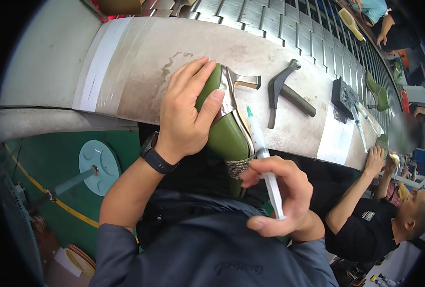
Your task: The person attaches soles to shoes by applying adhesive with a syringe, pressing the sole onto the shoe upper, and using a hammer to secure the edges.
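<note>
A green high-heeled shoe (226,136) lies on its side at the bench edge, its metallic heel pointing right and its toe toward me. Rows of sparkling trim (237,168) cross the shoe near the toe. My left hand (186,110) is wrapped over the heel end, with the thumb on the silvery part. In my right hand (291,191) is a clear syringe (259,138), held by its barrel and plunger. Its green needle hub points up beside the sole edge. Whether the thin needle touches the shoe, I cannot tell.
On the worn bench (143,62) lie a hammer (293,95), a black block (345,95) and more syringes (358,128). A metal slat conveyor (270,21) runs behind, carrying another green shoe (377,91). A co-worker (370,225) sits close on the right. A round pale-blue base (99,167) stands at left.
</note>
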A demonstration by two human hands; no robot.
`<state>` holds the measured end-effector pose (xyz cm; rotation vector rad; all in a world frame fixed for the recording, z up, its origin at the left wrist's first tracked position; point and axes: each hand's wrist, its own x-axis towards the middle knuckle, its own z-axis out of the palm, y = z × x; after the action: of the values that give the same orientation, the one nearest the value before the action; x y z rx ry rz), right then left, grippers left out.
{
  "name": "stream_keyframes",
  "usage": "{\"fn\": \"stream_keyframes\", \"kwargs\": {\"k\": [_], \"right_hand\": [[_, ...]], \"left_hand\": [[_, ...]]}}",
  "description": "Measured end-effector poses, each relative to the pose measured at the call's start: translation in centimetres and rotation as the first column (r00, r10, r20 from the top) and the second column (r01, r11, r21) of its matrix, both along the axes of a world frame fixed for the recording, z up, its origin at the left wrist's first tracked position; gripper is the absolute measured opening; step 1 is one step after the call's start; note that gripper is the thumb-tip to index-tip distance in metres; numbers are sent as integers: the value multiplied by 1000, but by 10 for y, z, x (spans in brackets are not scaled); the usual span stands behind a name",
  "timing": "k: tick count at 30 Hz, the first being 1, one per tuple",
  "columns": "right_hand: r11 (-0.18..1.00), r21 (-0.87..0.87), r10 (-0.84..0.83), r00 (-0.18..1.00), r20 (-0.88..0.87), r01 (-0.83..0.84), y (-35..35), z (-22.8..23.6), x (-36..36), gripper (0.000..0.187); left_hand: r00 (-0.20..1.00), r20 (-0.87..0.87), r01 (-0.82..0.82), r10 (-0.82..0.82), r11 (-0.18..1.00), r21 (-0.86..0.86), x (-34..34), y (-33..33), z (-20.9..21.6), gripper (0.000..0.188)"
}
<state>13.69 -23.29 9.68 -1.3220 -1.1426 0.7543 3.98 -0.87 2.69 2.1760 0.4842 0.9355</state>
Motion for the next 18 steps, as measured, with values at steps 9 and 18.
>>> {"fn": "stream_keyframes", "kwargs": {"k": [9, 18], "right_hand": [[999, -42, 17, 999, 42, -15, 15, 3, 1, 71], [989, -147, -11, 998, 61, 20, 19, 13, 1, 62]], "left_hand": [[1000, -1, 20, -20, 999, 26, -1, 3, -2, 46], [1000, 21, 16, -17, 999, 32, 0, 4, -2, 47]]}}
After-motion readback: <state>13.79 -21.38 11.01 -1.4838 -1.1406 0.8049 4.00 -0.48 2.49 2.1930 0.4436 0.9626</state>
